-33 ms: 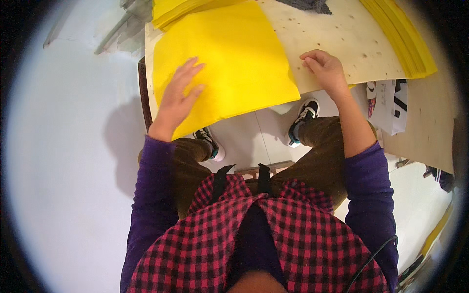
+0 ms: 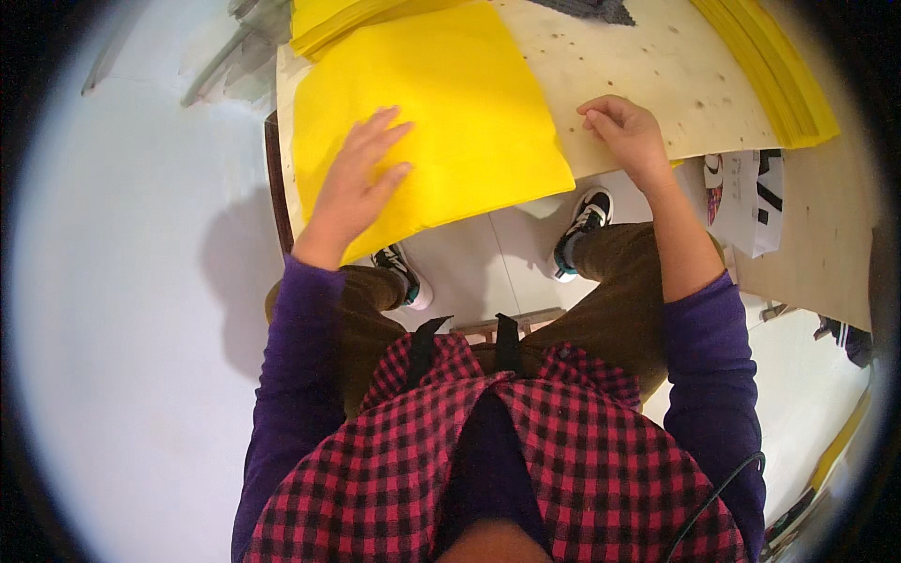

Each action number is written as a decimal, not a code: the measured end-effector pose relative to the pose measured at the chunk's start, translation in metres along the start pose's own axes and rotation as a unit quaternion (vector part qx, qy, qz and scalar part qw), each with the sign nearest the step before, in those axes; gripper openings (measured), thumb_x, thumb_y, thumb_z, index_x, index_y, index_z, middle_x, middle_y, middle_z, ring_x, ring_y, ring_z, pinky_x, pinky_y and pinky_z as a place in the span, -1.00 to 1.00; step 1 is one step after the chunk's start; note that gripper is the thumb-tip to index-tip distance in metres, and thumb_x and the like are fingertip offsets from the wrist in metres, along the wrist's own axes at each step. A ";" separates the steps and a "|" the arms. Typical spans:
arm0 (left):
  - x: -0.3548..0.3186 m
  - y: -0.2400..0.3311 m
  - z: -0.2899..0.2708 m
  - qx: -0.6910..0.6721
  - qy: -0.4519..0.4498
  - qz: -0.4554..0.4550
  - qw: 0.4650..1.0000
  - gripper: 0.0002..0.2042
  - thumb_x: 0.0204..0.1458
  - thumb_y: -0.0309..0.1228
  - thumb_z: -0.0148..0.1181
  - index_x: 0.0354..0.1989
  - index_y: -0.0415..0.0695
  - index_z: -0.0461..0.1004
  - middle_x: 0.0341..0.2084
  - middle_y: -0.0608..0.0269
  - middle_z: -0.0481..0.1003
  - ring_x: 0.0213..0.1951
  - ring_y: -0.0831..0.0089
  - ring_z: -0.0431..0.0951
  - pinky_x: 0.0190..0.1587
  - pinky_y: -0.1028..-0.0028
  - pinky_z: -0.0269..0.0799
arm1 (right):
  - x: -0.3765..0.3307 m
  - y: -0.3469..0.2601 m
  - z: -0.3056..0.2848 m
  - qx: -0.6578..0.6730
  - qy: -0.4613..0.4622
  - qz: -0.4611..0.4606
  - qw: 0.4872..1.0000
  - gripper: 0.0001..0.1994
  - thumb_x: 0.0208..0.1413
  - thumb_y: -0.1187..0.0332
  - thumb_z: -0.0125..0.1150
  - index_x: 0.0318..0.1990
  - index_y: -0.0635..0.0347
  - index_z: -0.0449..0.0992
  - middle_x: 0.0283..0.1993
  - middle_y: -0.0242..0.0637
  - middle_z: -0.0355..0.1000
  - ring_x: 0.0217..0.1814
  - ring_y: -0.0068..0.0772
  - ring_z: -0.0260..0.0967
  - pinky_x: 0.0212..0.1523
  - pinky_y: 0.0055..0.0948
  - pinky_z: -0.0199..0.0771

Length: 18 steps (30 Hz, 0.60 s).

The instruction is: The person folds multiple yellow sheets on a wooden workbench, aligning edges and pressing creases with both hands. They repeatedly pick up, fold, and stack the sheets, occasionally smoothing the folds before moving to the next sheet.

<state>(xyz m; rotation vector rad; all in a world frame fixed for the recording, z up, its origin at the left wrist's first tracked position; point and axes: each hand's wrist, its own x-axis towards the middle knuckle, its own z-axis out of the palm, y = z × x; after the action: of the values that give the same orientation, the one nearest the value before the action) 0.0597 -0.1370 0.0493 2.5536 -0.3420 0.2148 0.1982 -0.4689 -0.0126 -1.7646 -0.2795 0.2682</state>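
Note:
A flat yellow cloth square [image 2: 450, 122], possibly felt or non-woven fabric, lies on the wooden table [image 2: 648, 84], its near edge reaching past the tabletop. My left hand [image 2: 358, 183] is over the left part of the cloth with fingers apart, holding nothing; whether it touches the cloth I cannot tell. To the right of the cloth, over the bare wood near the table's front edge, is my right hand [image 2: 627, 136]. Its fingers are curled in, thumb near the index finger, and no object shows in them.
Stacked yellow cloth [image 2: 352, 23] lies at the far left, and another yellow stack [image 2: 774, 75] along the right side. A dark grey fabric piece [image 2: 596, 7] is at the far edge. Below the table at right hangs a white printed bag [image 2: 751, 202]. My shoes [image 2: 589, 220] are underneath.
My left hand has shifted slightly to the right over the yellow cloth, fingers still apart. My right hand and the cloth look practically unmoved.

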 end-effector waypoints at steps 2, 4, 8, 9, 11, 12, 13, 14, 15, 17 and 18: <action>0.019 0.019 0.021 0.057 -0.045 0.044 0.996 -0.53 0.03 -0.32 0.18 0.16 -0.10 0.33 0.21 0.03 0.26 0.28 0.11 0.18 0.34 0.16 -0.06 | -0.001 0.003 -0.007 -0.034 -0.006 -0.013 0.999 -0.86 0.06 0.39 0.22 -0.26 0.26 0.55 -0.41 -0.41 0.50 -0.36 -0.59 0.37 -0.25 -0.58 0.39; 0.033 0.031 0.038 0.057 -0.048 0.077 0.994 -0.48 -0.02 -0.27 0.23 0.16 -0.10 0.33 0.21 0.02 0.24 0.28 0.07 0.16 0.34 0.09 -0.07 | 0.000 0.004 -0.011 -0.056 -0.025 -0.023 0.998 -0.87 0.03 0.40 0.24 -0.29 0.24 0.56 -0.42 -0.42 0.49 -0.38 -0.61 0.35 -0.27 -0.58 0.37; 0.044 0.034 0.065 0.029 -0.080 0.036 0.996 -0.41 -0.09 -0.20 0.30 0.16 -0.09 0.33 0.22 0.03 0.23 0.29 0.08 0.14 0.33 0.10 -0.06 | 0.002 0.004 -0.015 -0.111 -0.094 -0.053 0.988 -0.82 -0.09 0.42 0.31 -0.28 0.21 0.55 -0.31 -0.35 0.47 -0.27 -0.54 0.36 -0.20 -0.53 0.38; 0.044 0.032 0.069 0.026 -0.087 0.033 0.995 -0.39 -0.12 -0.18 0.31 0.16 -0.09 0.33 0.22 0.03 0.23 0.29 0.08 0.14 0.33 0.10 -0.05 | 0.002 0.004 -0.016 -0.123 -0.113 -0.070 0.983 -0.78 -0.14 0.42 0.34 -0.27 0.20 0.54 -0.27 -0.33 0.47 -0.22 -0.49 0.37 -0.17 -0.50 0.39; 0.042 0.028 0.075 0.028 -0.089 0.032 0.995 -0.36 -0.15 -0.17 0.33 0.16 -0.08 0.33 0.22 0.03 0.23 0.29 0.07 0.14 0.32 0.09 -0.04 | 0.002 0.004 -0.015 -0.163 -0.133 -0.159 0.965 -0.64 -0.26 0.39 0.40 -0.19 0.18 0.52 -0.16 -0.25 0.44 -0.07 -0.33 0.34 -0.03 -0.40 0.35; 0.041 0.027 0.076 0.033 -0.086 0.033 0.995 -0.35 -0.16 -0.17 0.34 0.16 -0.08 0.33 0.22 0.03 0.24 0.28 0.07 0.15 0.32 0.10 -0.04 | 0.002 0.004 -0.014 -0.172 -0.146 -0.209 0.951 -0.56 -0.32 0.38 0.42 -0.16 0.17 0.51 -0.10 -0.21 0.42 0.00 -0.24 0.33 0.04 -0.35 0.34; 0.041 0.026 0.077 0.038 -0.082 0.035 0.995 -0.34 -0.17 -0.16 0.35 0.16 -0.08 0.33 0.22 0.02 0.24 0.28 0.07 0.15 0.32 0.10 -0.03 | 0.001 0.004 -0.013 -0.193 -0.150 -0.216 0.945 -0.48 -0.34 0.38 0.43 -0.08 0.17 0.46 -0.02 -0.19 0.38 0.08 -0.19 0.27 0.11 -0.32 0.27; 0.040 0.025 0.077 0.037 -0.083 0.032 0.995 -0.34 -0.18 -0.16 0.35 0.16 -0.08 0.33 0.22 0.02 0.24 0.28 0.06 0.16 0.32 0.10 -0.03 | 0.000 0.004 -0.013 -0.209 -0.156 -0.226 0.938 -0.39 -0.37 0.38 0.45 -0.01 0.16 0.42 0.07 -0.16 0.34 0.16 -0.14 0.22 0.19 -0.30 0.20; 0.040 0.025 0.078 0.035 -0.083 0.030 0.995 -0.34 -0.18 -0.16 0.35 0.16 -0.08 0.33 0.21 0.02 0.24 0.28 0.06 0.16 0.32 0.10 -0.03 | -0.001 0.003 -0.012 -0.227 -0.162 -0.237 0.930 -0.31 -0.39 0.38 0.46 0.07 0.15 0.38 0.15 -0.14 0.29 0.23 -0.09 0.16 0.27 -0.28 0.14; 0.041 0.025 0.078 0.034 -0.081 0.027 0.996 -0.34 -0.19 -0.16 0.36 0.16 -0.08 0.34 0.21 0.01 0.24 0.27 0.05 0.16 0.32 0.10 -0.03 | -0.003 0.004 -0.008 -0.238 -0.152 -0.245 0.928 -0.24 -0.40 0.36 0.47 0.13 0.13 0.33 0.21 -0.13 0.24 0.29 -0.06 0.10 0.31 -0.25 0.08; 0.041 0.025 0.078 0.034 -0.079 0.027 0.996 -0.34 -0.20 -0.16 0.36 0.16 -0.08 0.34 0.21 0.01 0.24 0.27 0.05 0.16 0.32 0.10 -0.03 | -0.003 0.004 -0.006 -0.247 -0.149 -0.242 0.927 -0.20 -0.41 0.34 0.48 0.16 0.12 0.31 0.24 -0.13 0.22 0.32 -0.04 0.07 0.33 -0.23 0.05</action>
<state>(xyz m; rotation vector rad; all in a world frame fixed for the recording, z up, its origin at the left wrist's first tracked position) 0.0981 -0.2082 0.0060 2.6384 -0.4715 0.0447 0.1971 -0.4764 -0.0153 -2.0716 -1.0622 0.1076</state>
